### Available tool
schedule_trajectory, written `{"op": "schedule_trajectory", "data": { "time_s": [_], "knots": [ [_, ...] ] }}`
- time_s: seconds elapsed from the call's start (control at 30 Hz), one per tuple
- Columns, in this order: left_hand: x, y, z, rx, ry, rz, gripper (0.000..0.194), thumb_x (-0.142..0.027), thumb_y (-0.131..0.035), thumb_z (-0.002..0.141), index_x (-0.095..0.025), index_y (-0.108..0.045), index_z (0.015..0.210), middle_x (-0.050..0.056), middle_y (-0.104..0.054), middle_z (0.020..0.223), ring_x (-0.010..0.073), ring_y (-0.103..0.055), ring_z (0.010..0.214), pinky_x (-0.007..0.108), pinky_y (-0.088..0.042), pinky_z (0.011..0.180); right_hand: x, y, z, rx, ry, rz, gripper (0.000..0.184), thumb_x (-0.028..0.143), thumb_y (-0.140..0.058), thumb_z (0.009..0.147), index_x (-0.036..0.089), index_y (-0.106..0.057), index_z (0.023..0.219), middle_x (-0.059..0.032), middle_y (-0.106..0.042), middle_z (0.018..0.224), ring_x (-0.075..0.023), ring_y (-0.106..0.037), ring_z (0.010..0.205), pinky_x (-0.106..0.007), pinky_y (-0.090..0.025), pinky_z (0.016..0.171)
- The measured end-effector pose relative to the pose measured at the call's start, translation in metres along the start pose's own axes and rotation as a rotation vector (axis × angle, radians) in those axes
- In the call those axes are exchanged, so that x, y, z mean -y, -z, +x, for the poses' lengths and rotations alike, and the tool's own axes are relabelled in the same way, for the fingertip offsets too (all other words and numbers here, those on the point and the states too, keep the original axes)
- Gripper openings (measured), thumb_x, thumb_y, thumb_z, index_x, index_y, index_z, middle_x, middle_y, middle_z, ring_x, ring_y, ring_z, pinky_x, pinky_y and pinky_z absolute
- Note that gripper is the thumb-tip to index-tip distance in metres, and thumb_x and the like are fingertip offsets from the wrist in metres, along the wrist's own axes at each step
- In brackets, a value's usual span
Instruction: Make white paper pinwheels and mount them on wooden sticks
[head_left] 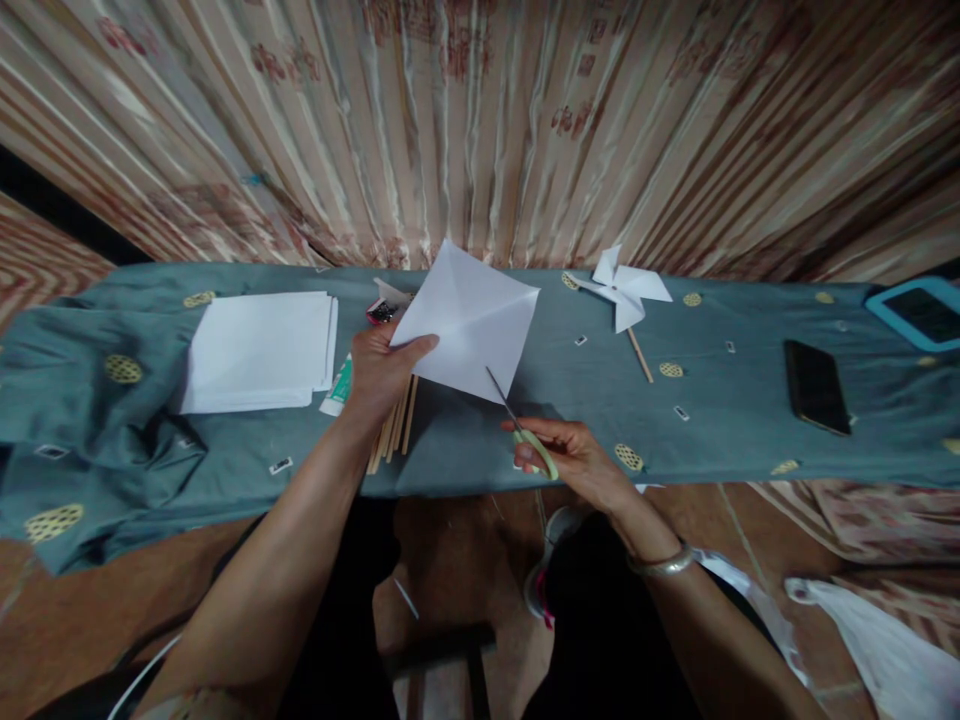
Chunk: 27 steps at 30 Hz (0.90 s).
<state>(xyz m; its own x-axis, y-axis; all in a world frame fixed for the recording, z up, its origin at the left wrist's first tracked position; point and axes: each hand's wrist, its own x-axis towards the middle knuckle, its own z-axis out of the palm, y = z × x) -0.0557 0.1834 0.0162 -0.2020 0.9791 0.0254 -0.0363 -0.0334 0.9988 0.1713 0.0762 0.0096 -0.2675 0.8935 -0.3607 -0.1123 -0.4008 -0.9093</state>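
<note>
A square sheet of white paper with crossing diagonal creases is pinched at its left corner by my left hand, thumb on top. My right hand grips scissors with pale green handles. Their blades reach the paper's near corner and lie along it; I cannot tell how far any cut runs. Beneath my left hand, several thin wooden sticks and a green-and-white tube lie partly covered. A finished paper pinwheel on a wooden stick rests to the right of the sheet.
A stack of white paper lies at left on the grey-green patterned cloth. A black phone and a blue-framed device are at right. A pleated curtain hangs behind. A small dark packet sits beyond my left hand.
</note>
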Motion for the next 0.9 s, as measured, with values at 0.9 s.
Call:
{"op": "schedule_trajectory", "data": {
  "time_s": [0.9],
  "knots": [
    [0.0002, -0.0075, -0.0091, 0.072, 0.072, -0.024, 0.026, -0.029, -0.083, 0.056, -0.016, -0.076, 0.077, -0.002, -0.067, 0.063, 0.0138, -0.059, 0.055, 0.025, -0.047, 0.054, -0.0011, 0.0013, 0.0009, -0.046, -0.014, 0.030, 0.044, 0.041, -0.087, 0.061, 0.020, -0.077, 0.099, 0.0025, -0.067, 0.067, -0.0084, -0.059, 0.060, -0.023, -0.051, 0.061]
  ]
}}
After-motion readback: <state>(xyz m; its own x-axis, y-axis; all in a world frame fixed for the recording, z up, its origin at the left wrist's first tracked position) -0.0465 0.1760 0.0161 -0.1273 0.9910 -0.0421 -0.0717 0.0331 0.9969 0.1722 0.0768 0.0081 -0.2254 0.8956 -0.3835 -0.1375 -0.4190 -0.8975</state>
